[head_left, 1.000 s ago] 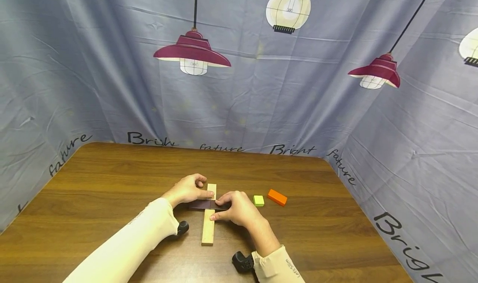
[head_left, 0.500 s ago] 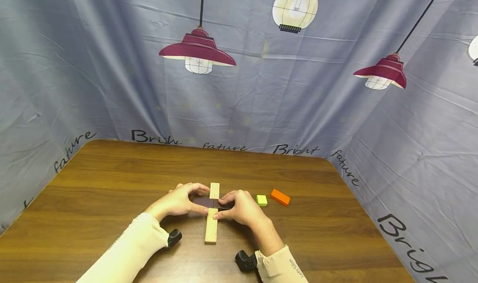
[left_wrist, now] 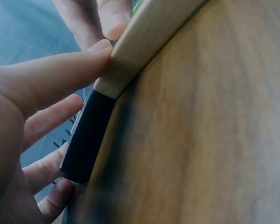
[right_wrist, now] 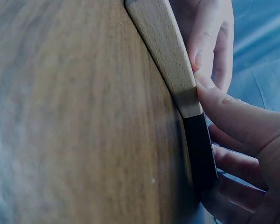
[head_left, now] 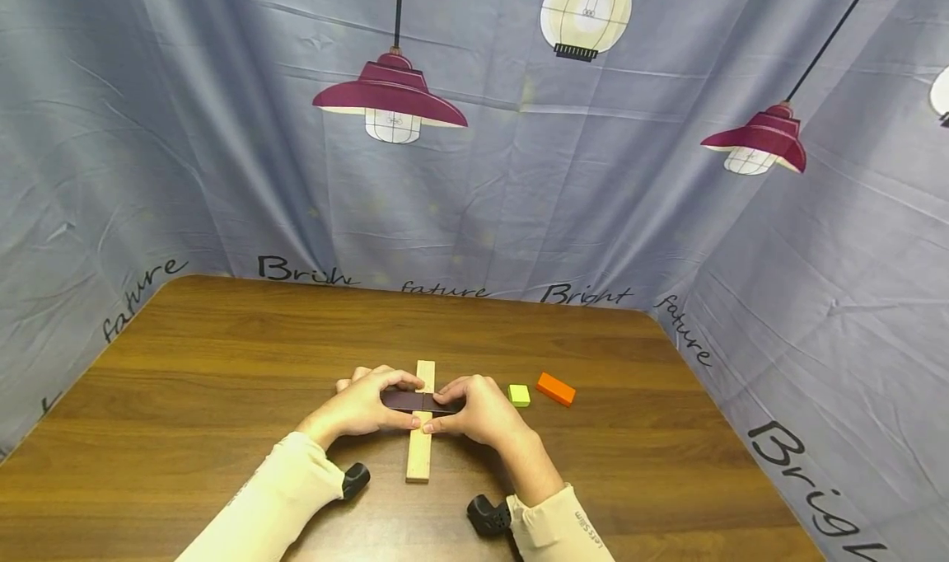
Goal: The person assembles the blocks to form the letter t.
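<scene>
Two light wooden blocks, a near one (head_left: pixel 418 461) and a far one (head_left: pixel 426 372), and two dark purple blocks, a left one (head_left: pixel 401 401) and a right one (head_left: pixel 445 406), meet in a cross on the table. My left hand (head_left: pixel 361 405) spans the joint, its thumb on the near light block and its index finger by the far one. From the other side, my right hand (head_left: pixel 483 414) curls in, thumb on the near light block, index finger on the right dark block. In both wrist views the thumbs press that light block; the hands partly cover the dark blocks.
To the right of the right hand lie a small yellow-green block (head_left: pixel 519 395) and an orange block (head_left: pixel 556 389). A black wrist device (head_left: pixel 488 516) sits under the right sleeve and another (head_left: pixel 356 480) by the left. A printed curtain (head_left: pixel 474 199) encloses the wooden table (head_left: pixel 245 348).
My left hand shifted from the far light block toward the joint; its thumb came down onto the near light block. The right hand stayed at the joint, and the view shifted slightly.
</scene>
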Tool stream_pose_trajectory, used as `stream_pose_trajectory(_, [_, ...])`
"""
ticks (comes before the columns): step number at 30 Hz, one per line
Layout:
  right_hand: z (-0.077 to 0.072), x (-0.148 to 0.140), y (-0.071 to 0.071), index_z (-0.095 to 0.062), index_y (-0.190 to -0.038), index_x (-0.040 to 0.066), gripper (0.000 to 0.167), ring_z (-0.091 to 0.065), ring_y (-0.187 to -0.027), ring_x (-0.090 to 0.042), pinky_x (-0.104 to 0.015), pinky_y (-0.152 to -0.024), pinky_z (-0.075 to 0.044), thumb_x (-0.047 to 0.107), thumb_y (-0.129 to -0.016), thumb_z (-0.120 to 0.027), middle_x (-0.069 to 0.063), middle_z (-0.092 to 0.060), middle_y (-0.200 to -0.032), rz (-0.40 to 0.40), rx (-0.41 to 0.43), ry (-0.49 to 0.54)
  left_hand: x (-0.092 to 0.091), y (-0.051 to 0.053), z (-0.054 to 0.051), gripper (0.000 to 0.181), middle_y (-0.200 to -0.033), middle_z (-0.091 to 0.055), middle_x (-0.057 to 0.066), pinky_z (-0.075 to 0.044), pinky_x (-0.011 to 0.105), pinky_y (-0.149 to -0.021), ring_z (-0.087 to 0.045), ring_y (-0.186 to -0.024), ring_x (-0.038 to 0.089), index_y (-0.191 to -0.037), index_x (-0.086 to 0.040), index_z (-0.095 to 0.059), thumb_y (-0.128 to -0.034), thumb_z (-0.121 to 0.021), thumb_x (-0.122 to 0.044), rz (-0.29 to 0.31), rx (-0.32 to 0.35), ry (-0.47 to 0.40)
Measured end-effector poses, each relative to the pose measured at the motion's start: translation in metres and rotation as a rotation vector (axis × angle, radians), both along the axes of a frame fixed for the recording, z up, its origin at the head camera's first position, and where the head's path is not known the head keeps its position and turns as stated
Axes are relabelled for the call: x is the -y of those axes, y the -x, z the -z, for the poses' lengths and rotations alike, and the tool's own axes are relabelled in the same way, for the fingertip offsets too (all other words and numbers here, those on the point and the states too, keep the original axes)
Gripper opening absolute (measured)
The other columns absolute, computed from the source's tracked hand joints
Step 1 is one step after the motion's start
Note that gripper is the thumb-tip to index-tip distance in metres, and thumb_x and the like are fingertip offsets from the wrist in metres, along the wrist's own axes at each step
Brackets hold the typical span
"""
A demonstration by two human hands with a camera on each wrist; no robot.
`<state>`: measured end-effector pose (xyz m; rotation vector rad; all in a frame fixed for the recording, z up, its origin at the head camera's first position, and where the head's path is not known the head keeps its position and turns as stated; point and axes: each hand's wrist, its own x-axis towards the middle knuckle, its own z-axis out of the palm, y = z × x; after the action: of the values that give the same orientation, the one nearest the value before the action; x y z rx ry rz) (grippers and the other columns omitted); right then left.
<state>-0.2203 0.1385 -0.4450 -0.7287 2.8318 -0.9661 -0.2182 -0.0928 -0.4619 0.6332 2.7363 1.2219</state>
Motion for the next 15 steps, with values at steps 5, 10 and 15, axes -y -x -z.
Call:
stream_pose_trajectory(5, [-0.0007, -0.0007, 0.0011, -0.081, -0.104, 0.009, 0.044, -0.068, -0.102, -0.017, -0.035, -0.089, -0.053, 0.035, -0.070, -0.093, 0.002, -0.075, -0.104, -0.003, 0.001, -0.002, -0.0018, 0.0013, 0.0015, 0.055, -0.117, -0.061, -0.009, -0.021, 0.054, -0.088, -0.041, -0.111, 0.028, -0.120, -0.028, -0.071, -0.0722, -0.088, -0.048, -0.022, 0.012, 0.004])
stream_pose_trajectory(10, [0.0001, -0.0012, 0.0018, -0.081, -0.103, 0.008, 0.044, -0.068, -0.101, -0.019, -0.036, -0.089, -0.053, 0.035, -0.071, -0.093, 0.001, -0.075, -0.103, -0.012, 0.003, 0.006, -0.0020, 0.0018, 0.0025, 0.056, -0.117, -0.060, -0.009, -0.020, 0.055, -0.088, -0.041, -0.110, 0.027, -0.121, -0.028, -0.070, -0.0722, -0.088, -0.047, -0.016, 0.014, -0.001])
stream_pose_trajectory(15, [0.0005, -0.0007, 0.0014, -0.081, -0.102, 0.008, 0.043, -0.068, -0.100, -0.017, -0.034, -0.088, -0.053, 0.035, -0.071, -0.093, 0.001, -0.075, -0.103, -0.018, -0.006, 0.007, -0.0017, 0.0016, 0.0037, 0.057, -0.118, -0.061, -0.008, -0.020, 0.055, -0.088, -0.042, -0.109, 0.027, -0.122, -0.028, -0.071, -0.0718, -0.088, -0.048, -0.016, 0.002, 0.001])
